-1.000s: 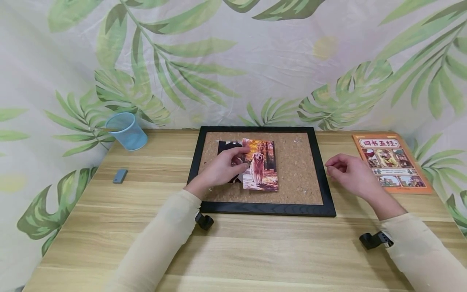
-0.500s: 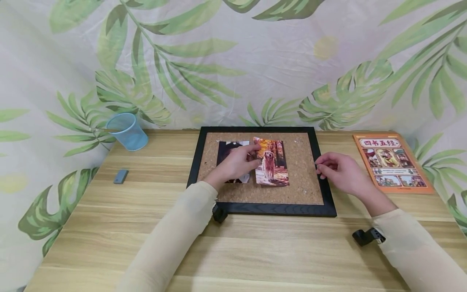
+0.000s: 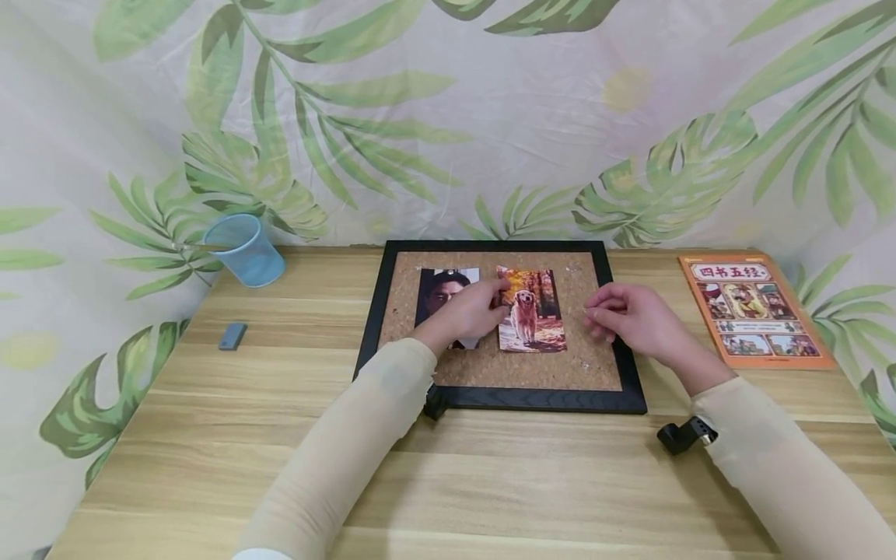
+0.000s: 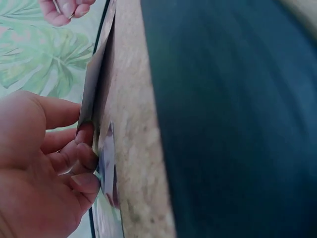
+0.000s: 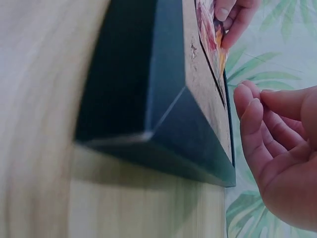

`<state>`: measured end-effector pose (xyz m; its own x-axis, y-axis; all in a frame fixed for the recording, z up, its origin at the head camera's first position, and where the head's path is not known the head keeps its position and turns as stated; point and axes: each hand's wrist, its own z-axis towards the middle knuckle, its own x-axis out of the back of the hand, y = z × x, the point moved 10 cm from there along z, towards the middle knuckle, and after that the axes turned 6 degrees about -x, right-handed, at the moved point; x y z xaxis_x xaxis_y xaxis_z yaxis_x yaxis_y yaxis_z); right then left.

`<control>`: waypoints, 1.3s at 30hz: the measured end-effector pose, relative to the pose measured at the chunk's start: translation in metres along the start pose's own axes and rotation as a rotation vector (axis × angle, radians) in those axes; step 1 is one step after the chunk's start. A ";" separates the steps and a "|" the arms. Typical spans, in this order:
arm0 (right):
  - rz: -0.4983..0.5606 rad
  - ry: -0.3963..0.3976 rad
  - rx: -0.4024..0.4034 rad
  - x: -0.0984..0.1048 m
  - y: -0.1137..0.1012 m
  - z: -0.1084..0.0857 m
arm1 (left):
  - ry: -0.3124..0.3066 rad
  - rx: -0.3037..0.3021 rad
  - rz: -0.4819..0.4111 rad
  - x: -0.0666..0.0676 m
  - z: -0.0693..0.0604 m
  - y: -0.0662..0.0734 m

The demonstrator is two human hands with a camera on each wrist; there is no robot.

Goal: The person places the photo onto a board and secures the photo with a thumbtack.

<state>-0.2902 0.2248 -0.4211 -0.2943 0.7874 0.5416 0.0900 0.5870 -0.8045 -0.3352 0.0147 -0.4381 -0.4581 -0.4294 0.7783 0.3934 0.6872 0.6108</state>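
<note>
My left hand (image 3: 467,313) pinches the left edge of a photo of a golden retriever (image 3: 526,315) over the corkboard (image 3: 539,399). In the left wrist view, that photo (image 4: 91,84) tilts up off the cork. Beneath my left hand and wrist lies a portrait photo (image 3: 458,278), partly covered, with a small pale tack at its top. My right hand (image 3: 633,319) is above the board's right side, thumb and forefinger pinching a tiny thin pin (image 4: 72,16). The pin is mostly hidden by the fingers, and its exact shape is hard to see.
Small silvery spots (image 3: 585,365) mark the cork near its corners. An orange book (image 3: 759,311) lies to the right. A blue mesh cup (image 3: 246,253) stands at the back left, with a small blue-grey block (image 3: 232,337) in front of it on the wooden table (image 3: 504,482).
My left hand has carried the dog photo to the right, uncovering more of the portrait photo. My right hand has moved left, from beside the board to over its right side.
</note>
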 end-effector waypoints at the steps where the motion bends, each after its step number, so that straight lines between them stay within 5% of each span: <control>1: 0.008 -0.008 -0.003 -0.001 -0.001 0.002 | -0.001 -0.002 0.010 0.000 0.000 0.000; 24: 0.166 -0.050 -0.063 -0.025 -0.030 0.075 | 0.044 -0.044 0.178 -0.006 0.004 0.006; 30: 0.185 -0.061 -0.096 -0.035 -0.034 0.095 | 0.058 -0.049 0.194 -0.009 0.012 -0.002; 34: 0.148 -0.053 -0.101 -0.038 -0.033 0.104 | 0.065 -0.055 0.209 -0.014 0.018 -0.008; 39: 0.060 -0.030 -0.122 -0.039 -0.033 0.110 | 0.030 -0.028 0.175 -0.010 0.008 0.003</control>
<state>-0.3867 0.1544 -0.4429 -0.3131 0.8170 0.4843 0.2232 0.5589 -0.7986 -0.3357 0.0253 -0.4450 -0.3569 -0.3219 0.8769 0.4875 0.7366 0.4688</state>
